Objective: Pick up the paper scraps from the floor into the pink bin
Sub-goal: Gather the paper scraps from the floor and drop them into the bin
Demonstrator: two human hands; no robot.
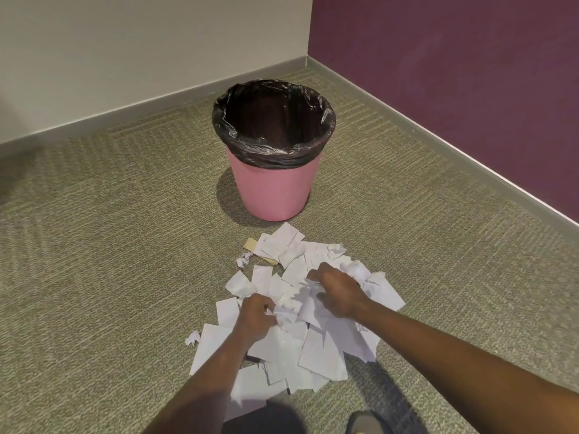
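Note:
A heap of white paper scraps [316, 352] lies on the carpet in front of me. Both hands rest in the middle of the heap. My left hand [255, 316] is curled around crumpled scraps at its fingertips. My right hand [336, 291] presses down with bent fingers gripping a bunch of scraps. The pink bin [271, 191] stands upright just beyond the heap, lined with a black bag [269, 151]; its inside looks dark and I see no paper in it.
A tan paper strip [252, 244] lies at the heap's far left edge. Small crumpled bits [192, 337] sit apart on the left. A cream wall and a purple wall meet in the corner behind the bin. My shoe [366, 422] shows at the bottom.

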